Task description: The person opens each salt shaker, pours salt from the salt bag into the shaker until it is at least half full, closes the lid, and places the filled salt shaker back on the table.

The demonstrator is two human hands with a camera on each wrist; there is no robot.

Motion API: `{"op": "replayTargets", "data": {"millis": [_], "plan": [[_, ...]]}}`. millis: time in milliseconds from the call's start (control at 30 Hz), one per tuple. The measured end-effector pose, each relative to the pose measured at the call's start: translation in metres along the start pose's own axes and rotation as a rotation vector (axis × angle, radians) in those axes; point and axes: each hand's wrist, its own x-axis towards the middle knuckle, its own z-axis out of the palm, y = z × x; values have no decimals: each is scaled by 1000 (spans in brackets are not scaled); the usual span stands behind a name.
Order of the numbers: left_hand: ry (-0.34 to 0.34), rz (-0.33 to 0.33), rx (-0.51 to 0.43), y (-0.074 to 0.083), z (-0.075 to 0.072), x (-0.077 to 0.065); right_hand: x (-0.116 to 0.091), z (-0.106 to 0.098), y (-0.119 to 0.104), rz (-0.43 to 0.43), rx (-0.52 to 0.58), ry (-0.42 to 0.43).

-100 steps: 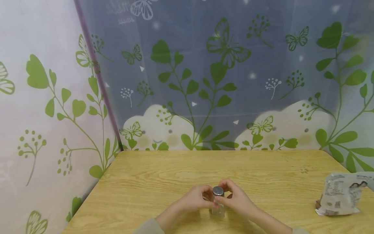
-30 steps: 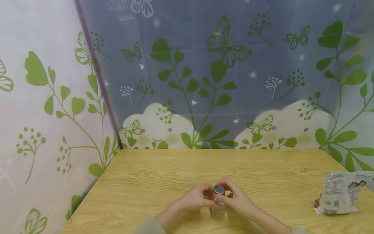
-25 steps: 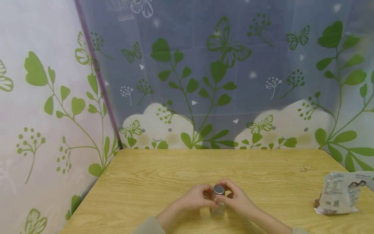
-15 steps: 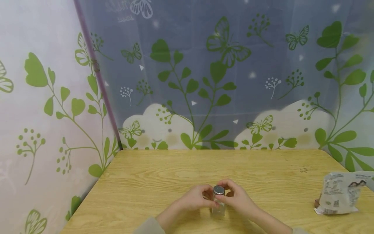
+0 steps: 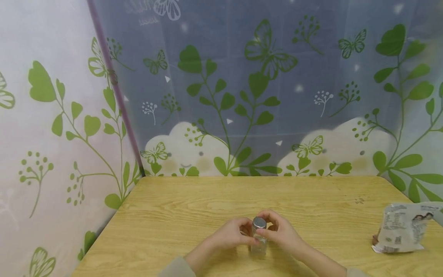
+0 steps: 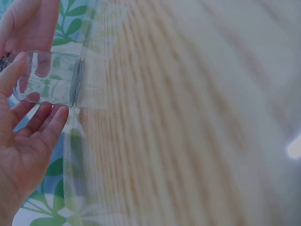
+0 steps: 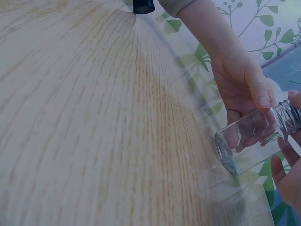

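A small clear glass bottle with a silver screw cap stands upright on the wooden table near its front. My left hand holds the glass body from the left, thumb in front and fingers behind. From the right, my right hand pinches the cap between thumb and fingers. In the right wrist view, threads show on the bottle's neck, and the left hand lies along the far side of the glass. The left wrist view shows the bottle's base right at the tabletop.
At the right of the table sits a printed white plastic bag. A dark cylindrical object shows at the top of the right wrist view. Patterned curtains rise behind and to the left.
The cap and the right hand's fingers sit very slightly higher than half a second ago. The left hand, the bottle's body and the bag stay in place.
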Motion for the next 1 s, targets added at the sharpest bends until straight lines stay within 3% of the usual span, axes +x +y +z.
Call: {"op": "replayTargets", "data": {"millis": [433, 733, 1000], "plan": [[0, -33, 9, 0, -1, 0, -1, -6, -4, 49, 154, 115], [-4, -36, -1, 2, -1, -1, -8, -14, -5, 108, 109, 199], [-2, -33, 12, 3, -1, -2, -10, -24, 4, 137, 11, 122]]}}
